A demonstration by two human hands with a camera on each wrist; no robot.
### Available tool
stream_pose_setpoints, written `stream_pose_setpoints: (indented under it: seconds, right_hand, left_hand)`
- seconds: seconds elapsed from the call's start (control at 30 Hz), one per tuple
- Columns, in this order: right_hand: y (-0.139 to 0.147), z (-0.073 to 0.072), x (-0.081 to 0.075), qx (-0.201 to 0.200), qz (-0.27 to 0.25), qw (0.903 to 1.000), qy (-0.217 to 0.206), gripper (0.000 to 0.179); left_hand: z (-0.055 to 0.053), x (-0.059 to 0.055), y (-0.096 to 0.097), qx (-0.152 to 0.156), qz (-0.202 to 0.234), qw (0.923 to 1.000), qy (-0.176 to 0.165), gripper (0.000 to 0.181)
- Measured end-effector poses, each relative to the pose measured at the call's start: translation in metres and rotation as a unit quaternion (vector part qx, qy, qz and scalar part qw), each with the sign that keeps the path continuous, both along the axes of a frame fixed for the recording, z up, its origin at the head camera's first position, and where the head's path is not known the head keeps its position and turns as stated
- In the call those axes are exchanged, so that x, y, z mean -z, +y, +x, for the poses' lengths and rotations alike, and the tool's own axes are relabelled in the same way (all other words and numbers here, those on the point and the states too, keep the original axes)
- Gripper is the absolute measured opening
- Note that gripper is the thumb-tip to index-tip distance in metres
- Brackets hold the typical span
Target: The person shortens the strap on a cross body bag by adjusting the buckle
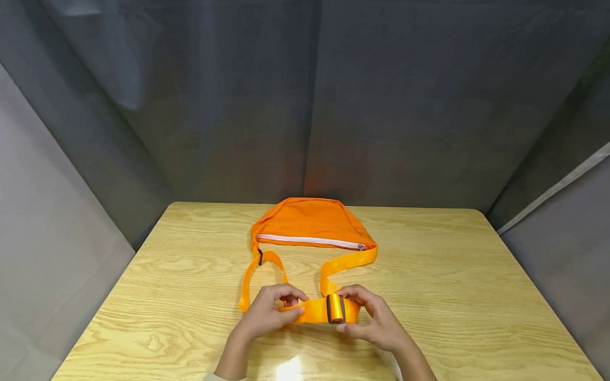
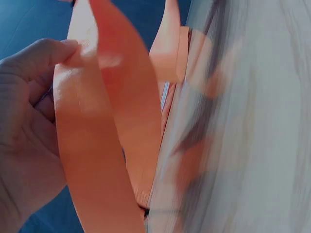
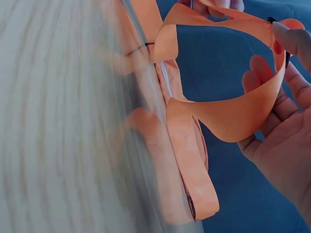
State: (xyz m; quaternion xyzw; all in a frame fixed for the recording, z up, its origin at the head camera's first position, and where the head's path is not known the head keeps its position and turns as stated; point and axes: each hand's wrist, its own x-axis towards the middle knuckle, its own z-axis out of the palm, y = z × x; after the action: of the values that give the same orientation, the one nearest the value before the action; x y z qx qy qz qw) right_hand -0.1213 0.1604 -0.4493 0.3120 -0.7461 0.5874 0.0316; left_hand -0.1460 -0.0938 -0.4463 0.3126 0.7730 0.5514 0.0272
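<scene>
An orange waist bag (image 1: 312, 218) lies on the table, its white zipper (image 1: 310, 241) toward the person. Its strap (image 1: 312, 312) loops forward, raised between the two hands. The left hand (image 1: 270, 312) pinches the strap between thumb and fingers; its wrist view shows the thumb side at the edge of the webbing (image 2: 87, 126). On the other side, the right hand (image 1: 376, 316) grips the strap at a black slider buckle (image 1: 329, 309), fingers above and thumb below. In the right wrist view the webbing (image 3: 238, 119) curves past the palm, and the buckle is mostly hidden.
A second black slider (image 1: 260, 257) sits on the strap near the bag's left end. The wood-grain table (image 1: 457, 296) extends to both sides. A dark grey curtain (image 1: 405, 106) hangs behind it, with lighter panels at left and right.
</scene>
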Motion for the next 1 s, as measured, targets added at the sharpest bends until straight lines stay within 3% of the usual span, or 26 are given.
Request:
stream_pose_setpoints:
  seconds: [0.13,0.23,0.43,0.73,0.87,1.0]
  right_hand:
    - [-0.002,-0.006,0.012,-0.014,-0.009,0.9997,-0.019,0.048]
    - [-0.004,-0.008,0.015,-0.016,-0.008,0.9993,-0.032,0.047]
    - [-0.003,-0.007,0.018,-0.002,0.018,0.9993,-0.033,0.045]
    - [0.006,-0.006,0.018,0.023,0.031,0.9989,-0.026,0.046]
    - [0.008,-0.006,0.018,0.025,0.031,0.9989,-0.026,0.048]
    - [0.008,-0.006,0.018,0.029,0.018,0.9991,-0.025,0.051]
  left_hand:
    - [0.006,-0.018,0.010,0.025,0.023,0.9990,0.029,0.017]
    - [0.002,-0.011,0.013,0.032,0.023,0.9986,0.036,0.017]
    - [-0.004,0.006,0.008,0.031,0.010,0.9995,-0.002,0.014]
    - [-0.004,0.009,-0.010,0.000,-0.023,0.9994,-0.025,0.010]
    - [-0.006,0.011,-0.016,-0.020,-0.024,0.9994,-0.015,0.009]
    - [-0.006,0.012,-0.011,-0.031,-0.030,0.9991,-0.002,0.014]
